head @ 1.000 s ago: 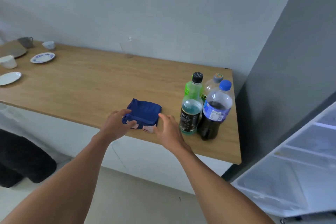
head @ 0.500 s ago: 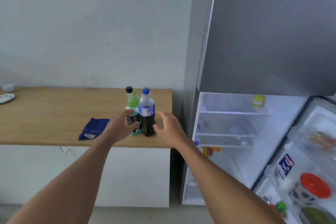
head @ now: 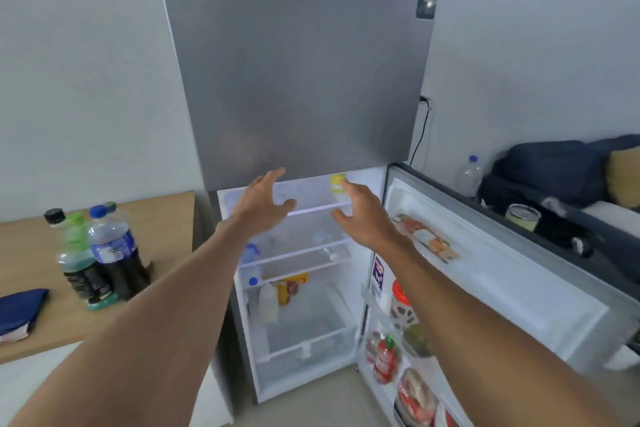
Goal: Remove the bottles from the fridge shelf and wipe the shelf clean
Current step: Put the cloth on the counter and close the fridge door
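Both hands are empty, with the fingers spread wide, and they reach toward the open fridge. The left hand (head: 260, 205) and the right hand (head: 363, 215) are in front of the top shelf (head: 313, 208). A small yellow container (head: 337, 183) stands at the back of this shelf. The bottles (head: 100, 255) stand together on the wooden table (head: 162, 239) at the left, near a folded blue cloth (head: 20, 308).

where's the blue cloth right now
In the head view, the blue cloth lies at the far left on the wooden counter, left of the bottles.
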